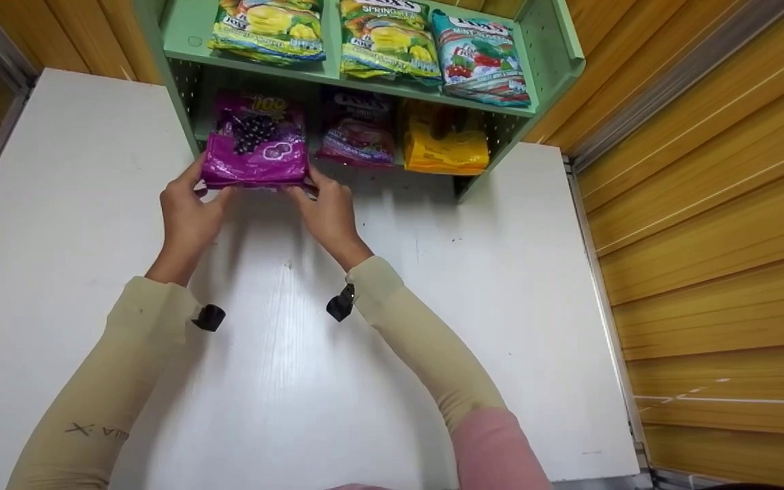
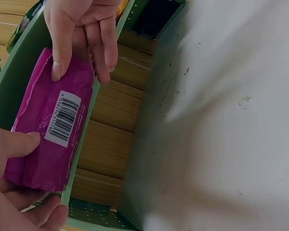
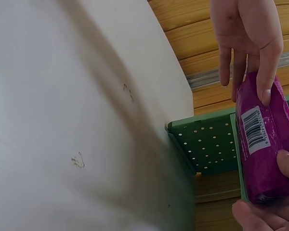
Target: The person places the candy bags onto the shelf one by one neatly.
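A purple candy bag [image 1: 256,163] with dark grapes printed on its front lies at the left of the green rack's lower shelf, its near end at the shelf's front. My left hand [image 1: 191,214] grips its left side and my right hand [image 1: 327,211] grips its right side, thumbs on the near face. That face carries a white barcode label, which shows on the candy bag [image 2: 53,130] in the left wrist view and on the candy bag [image 3: 265,144] in the right wrist view. Some fingertips are hidden beneath or behind the bag.
A green rack [image 1: 548,41] stands at the table's back. Beside the purple bag are a dark berry candy bag [image 1: 358,129] and a yellow candy bag [image 1: 446,146]. Above lie yellow-green candy bags [image 1: 266,30] and a teal mint bag [image 1: 484,61]. The white table [image 1: 501,306] extends in front.
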`<state>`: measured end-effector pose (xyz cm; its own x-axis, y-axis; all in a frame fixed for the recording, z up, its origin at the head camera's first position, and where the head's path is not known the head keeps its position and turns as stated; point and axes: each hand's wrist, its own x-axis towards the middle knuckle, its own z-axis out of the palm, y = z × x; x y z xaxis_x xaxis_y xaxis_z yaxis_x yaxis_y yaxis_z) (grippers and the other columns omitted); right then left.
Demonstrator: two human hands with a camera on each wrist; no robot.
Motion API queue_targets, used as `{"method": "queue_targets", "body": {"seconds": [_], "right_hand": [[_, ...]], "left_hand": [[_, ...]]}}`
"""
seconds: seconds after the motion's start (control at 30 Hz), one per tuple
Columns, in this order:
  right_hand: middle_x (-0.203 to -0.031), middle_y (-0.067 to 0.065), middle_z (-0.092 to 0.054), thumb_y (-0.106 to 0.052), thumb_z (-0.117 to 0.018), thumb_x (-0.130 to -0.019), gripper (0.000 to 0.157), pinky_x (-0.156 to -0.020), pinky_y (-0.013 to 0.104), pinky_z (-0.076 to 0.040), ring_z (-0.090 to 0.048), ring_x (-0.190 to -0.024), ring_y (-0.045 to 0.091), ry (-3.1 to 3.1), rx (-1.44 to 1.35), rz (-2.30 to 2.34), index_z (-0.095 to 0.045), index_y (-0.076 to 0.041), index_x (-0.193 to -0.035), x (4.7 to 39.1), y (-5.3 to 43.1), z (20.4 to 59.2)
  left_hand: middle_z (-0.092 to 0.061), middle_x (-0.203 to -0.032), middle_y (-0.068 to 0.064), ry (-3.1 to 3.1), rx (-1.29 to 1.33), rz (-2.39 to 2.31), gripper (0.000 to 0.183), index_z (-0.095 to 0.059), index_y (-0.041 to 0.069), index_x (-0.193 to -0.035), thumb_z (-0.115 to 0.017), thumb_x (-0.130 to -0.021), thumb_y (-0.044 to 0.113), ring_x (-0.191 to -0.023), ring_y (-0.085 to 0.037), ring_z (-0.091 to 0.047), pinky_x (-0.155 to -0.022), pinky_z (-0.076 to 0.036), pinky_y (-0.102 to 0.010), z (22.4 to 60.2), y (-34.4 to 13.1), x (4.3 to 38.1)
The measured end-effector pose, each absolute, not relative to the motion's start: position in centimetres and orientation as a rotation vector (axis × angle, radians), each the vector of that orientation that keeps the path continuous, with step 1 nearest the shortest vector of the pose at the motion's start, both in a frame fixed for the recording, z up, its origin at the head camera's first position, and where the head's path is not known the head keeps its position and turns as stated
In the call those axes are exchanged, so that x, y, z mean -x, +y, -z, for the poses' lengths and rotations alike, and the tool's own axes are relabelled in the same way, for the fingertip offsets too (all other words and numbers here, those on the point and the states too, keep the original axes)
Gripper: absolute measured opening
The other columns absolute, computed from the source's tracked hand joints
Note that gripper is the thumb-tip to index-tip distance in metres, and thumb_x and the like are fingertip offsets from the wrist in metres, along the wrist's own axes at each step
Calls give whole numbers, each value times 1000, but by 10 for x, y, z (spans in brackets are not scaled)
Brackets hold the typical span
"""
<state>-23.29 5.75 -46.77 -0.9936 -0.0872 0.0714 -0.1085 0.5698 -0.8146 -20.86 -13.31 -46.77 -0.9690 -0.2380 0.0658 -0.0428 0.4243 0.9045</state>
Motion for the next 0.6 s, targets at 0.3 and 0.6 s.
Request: {"method": "queue_targets", "body": {"seconds": [0.3,0.6], "right_hand": [[-80,0,-70,-46,-63,-91,35,-57,18,-47,-61,-70,8,-2822,32,-1393,-73,-13,-82,235,56,468],[-69,4,-73,-46,-57,-94,46,-53,20,-51,-67,-58,8,-2810,78,-1557,-74,-10,-71,239,52,467]], "left_hand": [[-60,-134,-10,-2476,-390,1582,60,-50,11,-140,-71,-88,30,-120,-22,-56,-103,-47,-35,467,-131,214],[-56,-136,-9,-2476,-518,1695,66,-50,9,-139,-67,-87,47,-111,-20,-60,-86,-52,-22,471,-129,217]]}}
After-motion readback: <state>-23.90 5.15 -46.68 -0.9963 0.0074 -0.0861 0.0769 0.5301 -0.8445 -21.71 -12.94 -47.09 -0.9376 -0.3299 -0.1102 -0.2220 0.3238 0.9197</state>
